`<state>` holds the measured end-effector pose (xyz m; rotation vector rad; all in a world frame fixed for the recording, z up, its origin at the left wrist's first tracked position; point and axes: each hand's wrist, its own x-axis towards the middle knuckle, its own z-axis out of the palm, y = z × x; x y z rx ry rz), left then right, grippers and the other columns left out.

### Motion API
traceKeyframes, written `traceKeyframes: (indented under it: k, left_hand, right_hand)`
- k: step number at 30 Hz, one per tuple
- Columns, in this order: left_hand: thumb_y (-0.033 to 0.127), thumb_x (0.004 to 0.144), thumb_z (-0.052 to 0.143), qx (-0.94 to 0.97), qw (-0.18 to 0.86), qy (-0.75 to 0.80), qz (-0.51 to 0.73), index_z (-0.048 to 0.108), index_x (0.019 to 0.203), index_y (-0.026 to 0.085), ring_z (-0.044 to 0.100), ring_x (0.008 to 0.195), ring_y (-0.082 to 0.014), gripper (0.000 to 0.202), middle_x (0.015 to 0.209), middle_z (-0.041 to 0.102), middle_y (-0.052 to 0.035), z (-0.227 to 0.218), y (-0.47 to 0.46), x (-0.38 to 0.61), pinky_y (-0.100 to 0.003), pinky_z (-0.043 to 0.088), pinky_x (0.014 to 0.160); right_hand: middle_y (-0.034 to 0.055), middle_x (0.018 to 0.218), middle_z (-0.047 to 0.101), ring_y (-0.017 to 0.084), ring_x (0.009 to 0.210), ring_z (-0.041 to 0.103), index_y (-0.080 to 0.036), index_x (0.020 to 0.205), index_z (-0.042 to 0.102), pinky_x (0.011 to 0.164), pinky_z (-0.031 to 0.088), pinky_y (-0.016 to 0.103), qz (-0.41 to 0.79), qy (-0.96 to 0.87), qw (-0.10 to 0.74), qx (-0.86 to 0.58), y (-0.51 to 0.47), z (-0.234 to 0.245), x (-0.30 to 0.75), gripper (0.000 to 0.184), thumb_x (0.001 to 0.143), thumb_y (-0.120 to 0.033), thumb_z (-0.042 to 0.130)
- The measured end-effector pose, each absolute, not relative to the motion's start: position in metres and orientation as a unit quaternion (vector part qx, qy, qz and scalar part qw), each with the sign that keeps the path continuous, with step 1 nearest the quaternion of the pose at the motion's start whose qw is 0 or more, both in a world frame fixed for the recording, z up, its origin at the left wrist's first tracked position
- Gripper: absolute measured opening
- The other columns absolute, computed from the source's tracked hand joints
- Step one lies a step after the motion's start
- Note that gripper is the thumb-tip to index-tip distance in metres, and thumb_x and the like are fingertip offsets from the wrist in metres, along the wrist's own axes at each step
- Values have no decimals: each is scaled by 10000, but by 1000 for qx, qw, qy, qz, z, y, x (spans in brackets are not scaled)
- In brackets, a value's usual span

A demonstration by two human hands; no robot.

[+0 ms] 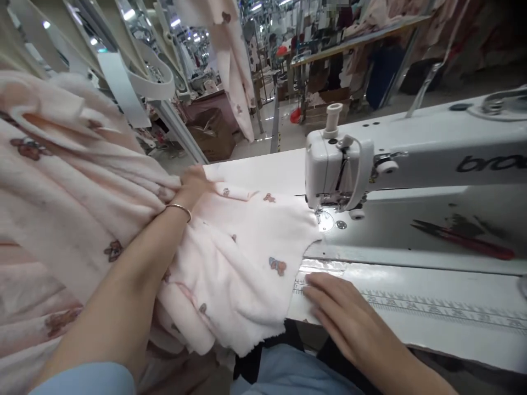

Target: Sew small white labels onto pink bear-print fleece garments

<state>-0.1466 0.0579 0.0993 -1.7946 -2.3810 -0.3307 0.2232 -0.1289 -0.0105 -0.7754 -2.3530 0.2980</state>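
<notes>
A pale pink fleece fabric (251, 241) printed with small brown bears lies across the sewing machine bed, its right edge reaching the lit needle area. My left hand (194, 180), a bangle at its wrist, is closed on the fabric near the far edge of the table; its fingertips are blurred and partly hidden. To the right of the fabric, my right hand (340, 307) rests over the table's front part, fingers stretched out and holding nothing. Its fingertips are close to the fabric's cut edge. The white sewing machine (337, 164) stands just beyond.
Thread snips with red handles (473, 238) lie on the machine bed at right. A printed ruler strip (428, 307) runs along the table front. More bear-print fleece (61, 164) is heaped at left. Behind are a cardboard box (214, 134) and another worktable (358, 41).
</notes>
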Motion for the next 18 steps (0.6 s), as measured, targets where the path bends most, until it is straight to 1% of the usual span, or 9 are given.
traceKeyframes:
  k: [3,4,6,7,9,11,14,16,18]
  left_hand:
    - [225,779,695,-636,56,-765,-79,469,1287,27,482,1209,-282,590,1306,496,-212,101,22,-102,-427,388,1031]
    - [209,792,676,-662,43,-744,-75,456,1324,63,480,1222,-253,594,1324,505,-182,106,2,-87,-363,384,1043]
    - [270,841,626,-705,18,-705,-71,512,1304,210,544,1155,-170,481,1268,587,-44,123,-47,-62,-246,405,1012]
    - [330,874,582,-722,-3,-687,-75,550,1257,262,598,1059,-144,391,1183,639,5,134,-75,-54,-217,450,940]
    - [373,908,513,-711,-116,-683,-123,640,1078,257,652,855,-140,242,937,697,22,154,-134,-47,-218,506,766]
    - [419,914,485,-645,-212,-720,-143,667,900,236,651,728,-140,258,806,685,19,165,-190,-52,-221,507,652]
    - [460,904,471,-518,-342,-765,-171,647,804,184,655,689,-156,342,766,683,-18,149,-256,-68,-236,521,627]
    - [463,889,480,-466,-402,-768,-179,647,798,160,662,693,-169,358,772,694,-42,121,-285,-74,-252,531,639]
    - [461,859,511,-445,-412,-772,-189,652,770,151,667,667,-182,352,741,699,-51,90,-303,-74,-267,535,618]
  right_hand:
    - [124,1262,570,276,1216,490,-127,1198,565,944,483,445,82,-917,321,-224,-139,-15,202,309,939,-169,403]
    - [115,1281,568,281,1233,482,-127,1223,558,944,482,461,64,-922,322,-205,-142,-19,195,338,943,-161,372]
    - [94,1306,560,282,1229,497,-143,1260,546,916,491,482,24,-928,326,-177,-149,-28,184,407,931,-105,310]
    - [87,1310,558,283,1215,513,-151,1268,544,905,493,490,9,-928,331,-168,-151,-33,179,441,912,-70,294]
    - [73,1277,586,283,1173,552,-177,1265,548,890,495,497,14,-917,362,-167,-154,-38,175,493,873,-26,292]
    - [42,1183,645,279,1090,607,-260,1243,564,831,524,465,76,-897,399,-177,-152,-35,176,482,871,-73,322]
    - [18,973,701,281,854,672,-353,1099,605,634,543,414,227,-847,424,-226,-138,-7,183,307,893,-242,407]
    - [17,773,677,253,649,641,-321,913,606,513,497,379,309,-815,401,-282,-122,25,186,178,909,-360,432]
    - [5,596,571,209,517,547,-278,742,527,445,416,331,339,-794,387,-323,-103,60,188,284,933,-449,406]
